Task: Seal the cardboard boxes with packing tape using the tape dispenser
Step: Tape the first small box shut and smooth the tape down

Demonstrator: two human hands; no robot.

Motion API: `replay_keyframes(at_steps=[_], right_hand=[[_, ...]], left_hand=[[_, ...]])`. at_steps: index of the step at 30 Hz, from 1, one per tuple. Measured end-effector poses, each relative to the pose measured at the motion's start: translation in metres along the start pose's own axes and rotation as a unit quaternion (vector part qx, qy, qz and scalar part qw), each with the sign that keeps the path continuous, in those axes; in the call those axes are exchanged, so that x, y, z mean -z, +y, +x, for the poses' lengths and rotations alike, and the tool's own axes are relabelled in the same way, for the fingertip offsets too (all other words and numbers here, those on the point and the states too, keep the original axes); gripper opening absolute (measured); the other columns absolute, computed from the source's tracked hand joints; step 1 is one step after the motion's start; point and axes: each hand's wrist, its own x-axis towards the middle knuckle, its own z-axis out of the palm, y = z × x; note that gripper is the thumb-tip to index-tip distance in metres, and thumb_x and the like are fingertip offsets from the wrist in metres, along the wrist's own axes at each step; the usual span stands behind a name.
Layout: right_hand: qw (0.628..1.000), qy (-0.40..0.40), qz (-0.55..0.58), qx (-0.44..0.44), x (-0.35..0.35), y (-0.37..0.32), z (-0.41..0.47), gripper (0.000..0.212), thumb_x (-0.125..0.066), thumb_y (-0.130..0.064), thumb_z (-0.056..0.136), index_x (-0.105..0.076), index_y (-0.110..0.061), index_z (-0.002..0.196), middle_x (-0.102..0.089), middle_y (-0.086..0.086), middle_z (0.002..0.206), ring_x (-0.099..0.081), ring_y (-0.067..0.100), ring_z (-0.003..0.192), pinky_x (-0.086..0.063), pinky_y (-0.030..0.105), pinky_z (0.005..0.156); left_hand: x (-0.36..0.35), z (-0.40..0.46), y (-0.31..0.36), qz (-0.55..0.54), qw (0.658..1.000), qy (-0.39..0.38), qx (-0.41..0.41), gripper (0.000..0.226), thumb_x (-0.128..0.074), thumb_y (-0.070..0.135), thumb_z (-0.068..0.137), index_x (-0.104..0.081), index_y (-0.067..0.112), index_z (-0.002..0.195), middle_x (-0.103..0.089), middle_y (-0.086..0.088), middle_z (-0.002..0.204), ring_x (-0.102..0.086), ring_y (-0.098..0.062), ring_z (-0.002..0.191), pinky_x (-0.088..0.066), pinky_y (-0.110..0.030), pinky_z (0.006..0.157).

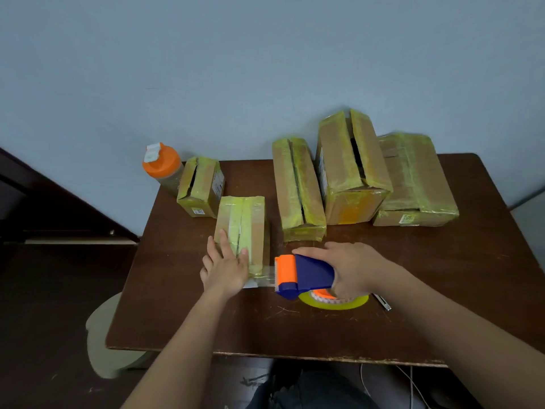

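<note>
1. A dark brown table (206, 326) stands against a pale blue wall (236, 69); its near edge is chipped and scratched.
2. The left hand (225, 268) lies flat with straight fingers on the near end of a small cardboard box (246, 228), pressing it down. This box sits left of the table's middle, its top seam covered with yellowish tape.
3. The right hand (351, 268) grasps the tape dispenser (303, 274), fingers curled round its blue body, just right of the small box and close to the table's middle.
4. The dispenser's orange front with its toothed blade points left toward the box. A roll of yellow tape (336, 301) shows beneath the hand, near the tabletop.
5. A clear strip of tape (265, 276) stretches from the dispenser's blade to the near end of the small box.
6. Four more boxes stand along the far edge. A short box (202, 185) is near the far left corner, its top flaps slightly apart.
7. A long narrow box (298, 187) stands at the far middle, with a dark gap along its seam.
8. A tall box (351, 166) is right of it, its top flaps parted.
9. A wide box (418, 181), wrapped in tape, lies toward the far right corner, touching the tall one.
10. A bottle with an orange lid (162, 168) stands at the far left corner beside the short box.
11. A small metal object (382, 301), too small to identify, lies just right of the tape roll.
</note>
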Motion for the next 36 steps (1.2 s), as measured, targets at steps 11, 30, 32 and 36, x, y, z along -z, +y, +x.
replay_keyframes(at_steps=[11, 30, 32, 36], right_hand=[[0.997, 0.0, -0.075, -0.015, 0.01, 0.001, -0.008, 0.086, -0.064, -0.045, 0.087, -0.006, -0.048, 0.15, -0.049, -0.001, 0.118, -0.042, 0.015, 0.089, -0.034, 0.032, 0.08], [0.964, -0.079, -0.235, -0.091, 0.021, -0.063, 0.035, 0.056, -0.059, -0.038, 0.085, -0.041, -0.036, 0.138, -0.059, -0.001, 0.107, -0.057, 0.025, 0.094, -0.036, 0.035, 0.071], [0.94, -0.127, -0.304, -0.095, 0.015, -0.064, 0.035, 0.032, -0.059, -0.037, 0.083, -0.057, -0.029, 0.114, -0.055, -0.003, 0.088, -0.056, 0.021, 0.081, -0.034, 0.032, 0.066], [0.936, -0.175, -0.271, -0.139, 0.005, -0.047, 0.032, 0.042, -0.052, -0.038, 0.085, -0.057, -0.03, 0.126, -0.06, -0.001, 0.104, -0.057, 0.023, 0.083, -0.033, 0.03, 0.062]], left_hand=[[0.009, 0.002, 0.006, -0.016, 0.998, -0.053, 0.028, 0.103, -0.044, 0.074, 0.084, 0.024, 0.029, 0.148, 0.019, -0.003, 0.159, -0.003, -0.034, 0.145, -0.011, -0.051, 0.115], [0.011, -0.001, 0.002, -0.026, 0.998, -0.064, -0.012, 0.12, -0.061, 0.067, 0.078, 0.027, 0.024, 0.147, 0.019, -0.006, 0.158, -0.002, -0.035, 0.144, -0.013, -0.05, 0.114], [0.012, -0.001, 0.001, -0.034, 0.997, -0.069, -0.014, 0.12, -0.061, 0.067, 0.078, 0.027, 0.025, 0.147, 0.02, -0.006, 0.158, -0.001, -0.035, 0.144, -0.012, -0.05, 0.114], [0.013, -0.001, 0.001, -0.03, 0.997, -0.064, -0.017, 0.121, -0.061, 0.067, 0.078, 0.028, 0.024, 0.147, 0.021, -0.006, 0.157, -0.003, -0.034, 0.144, -0.014, -0.047, 0.113]])
